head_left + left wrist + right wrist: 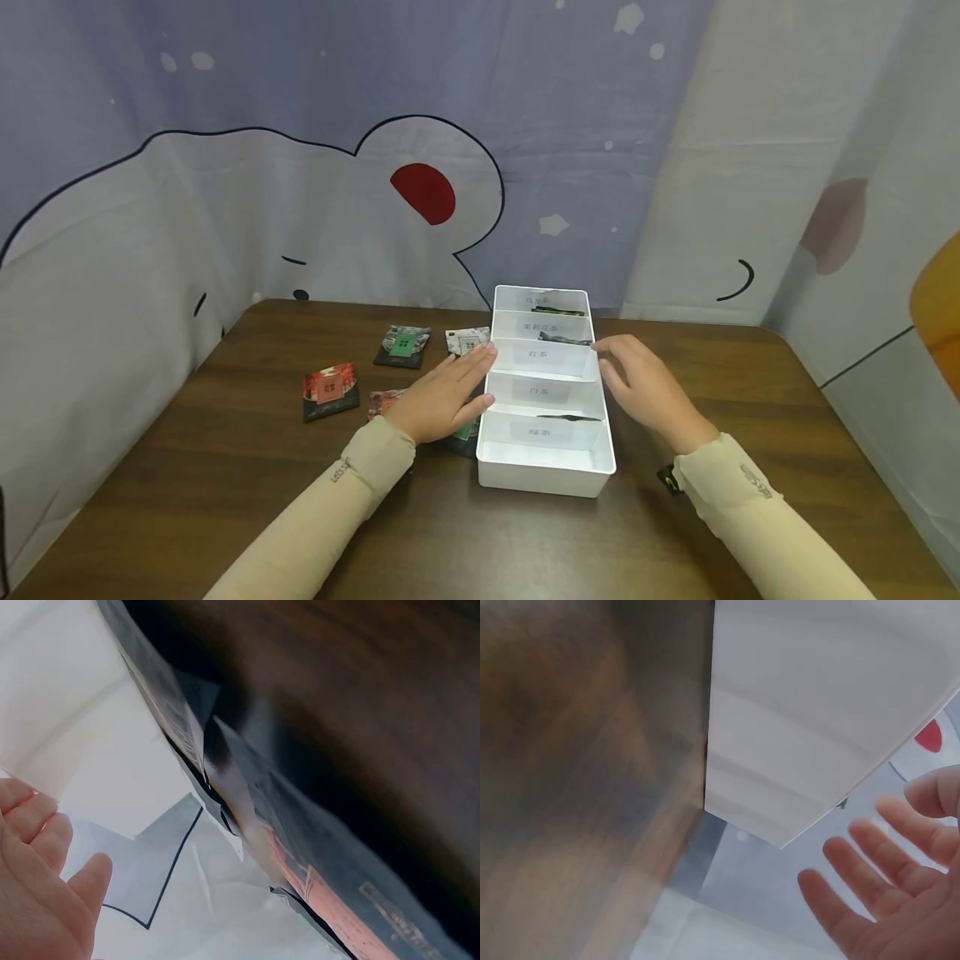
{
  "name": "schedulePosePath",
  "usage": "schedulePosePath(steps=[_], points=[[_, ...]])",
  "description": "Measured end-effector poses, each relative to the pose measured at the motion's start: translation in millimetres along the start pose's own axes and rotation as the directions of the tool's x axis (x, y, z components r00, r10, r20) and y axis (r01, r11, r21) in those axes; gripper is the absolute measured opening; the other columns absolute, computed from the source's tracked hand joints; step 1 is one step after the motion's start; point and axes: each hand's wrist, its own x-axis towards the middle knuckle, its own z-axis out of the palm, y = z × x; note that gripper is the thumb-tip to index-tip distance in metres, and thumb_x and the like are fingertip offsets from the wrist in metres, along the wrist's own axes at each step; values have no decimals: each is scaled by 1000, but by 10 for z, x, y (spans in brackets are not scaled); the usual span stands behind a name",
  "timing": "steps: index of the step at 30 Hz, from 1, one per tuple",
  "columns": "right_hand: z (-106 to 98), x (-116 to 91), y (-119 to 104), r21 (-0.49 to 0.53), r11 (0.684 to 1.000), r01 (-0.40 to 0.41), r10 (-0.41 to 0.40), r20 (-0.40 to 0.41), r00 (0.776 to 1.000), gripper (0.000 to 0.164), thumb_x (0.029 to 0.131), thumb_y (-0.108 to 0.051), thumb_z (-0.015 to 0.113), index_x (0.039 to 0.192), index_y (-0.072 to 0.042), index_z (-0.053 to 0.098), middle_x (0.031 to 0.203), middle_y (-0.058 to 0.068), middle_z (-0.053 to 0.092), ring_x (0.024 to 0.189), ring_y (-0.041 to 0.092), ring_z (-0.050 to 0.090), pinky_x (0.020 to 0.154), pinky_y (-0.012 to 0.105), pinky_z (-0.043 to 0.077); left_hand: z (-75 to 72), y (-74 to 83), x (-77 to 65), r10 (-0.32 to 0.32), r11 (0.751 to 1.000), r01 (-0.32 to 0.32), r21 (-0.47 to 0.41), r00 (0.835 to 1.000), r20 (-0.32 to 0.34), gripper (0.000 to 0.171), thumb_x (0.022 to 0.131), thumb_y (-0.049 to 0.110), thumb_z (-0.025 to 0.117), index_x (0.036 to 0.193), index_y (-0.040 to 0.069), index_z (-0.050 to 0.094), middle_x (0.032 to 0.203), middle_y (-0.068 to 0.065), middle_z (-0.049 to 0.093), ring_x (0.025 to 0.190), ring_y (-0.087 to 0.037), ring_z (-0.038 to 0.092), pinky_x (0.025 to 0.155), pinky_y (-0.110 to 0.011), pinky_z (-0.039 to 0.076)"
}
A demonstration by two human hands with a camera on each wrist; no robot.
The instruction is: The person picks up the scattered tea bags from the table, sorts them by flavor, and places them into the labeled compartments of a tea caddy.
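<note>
A long white divided box (546, 478) stands between both hands, its compartments labelled with printed characters. My left hand (442, 400) is at its left side, fingers extended, fingertips at the rim. On the opposite side, my right hand (647, 390) has loosely bent fingers beside the right rim; contact is hard to tell. Thin dark packet edges show in the rearmost compartment (557, 311), the second from the back (564, 339) and the second from the front (570, 417). Under and beside my left hand lie a red packet (381, 402) and a green-labelled packet (465, 432), both partly hidden.
Farther left on the brown table (225, 483) lie a red-and-black packet (330, 390) and a dark packet with a green label (402, 345). A white packet (467, 339) sits against the box's left side. Behind the table hangs a printed curtain (555, 167).
</note>
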Motion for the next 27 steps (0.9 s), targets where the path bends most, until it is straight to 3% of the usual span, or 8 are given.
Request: schedulePosePath(steps=[8, 13, 27], points=[[8, -258, -69, -50, 999, -9, 12, 51, 999, 44, 105, -19, 55, 142, 5, 52, 148, 25, 48, 138, 44, 43, 114, 61, 33, 15, -9, -3, -5, 1000, 5, 6, 1000, 0, 69, 108, 46, 39, 163, 9, 18, 169, -5, 17, 155, -22, 16, 123, -53, 20], [41, -374, -113, -107, 994, 7, -3, 39, 999, 50, 104, -22, 57, 146, 5, 49, 152, 24, 45, 142, 44, 39, 115, 62, 30, 20, -14, -1, 0, 1000, 0, 7, 1000, -5, 69, 108, 46, 40, 163, 9, 19, 168, -5, 18, 155, -21, 16, 124, -53, 20], [67, -516, -224, -193, 981, -30, 55, 126, 990, 70, 106, -46, 46, 161, -7, 27, 167, 11, 22, 153, 37, 18, 122, 63, 11, 3, 20, -27, -3, 1000, 4, 2, 1000, -23, 68, 108, 43, 43, 162, 7, 22, 168, -8, 21, 154, -25, 19, 125, -50, 14]])
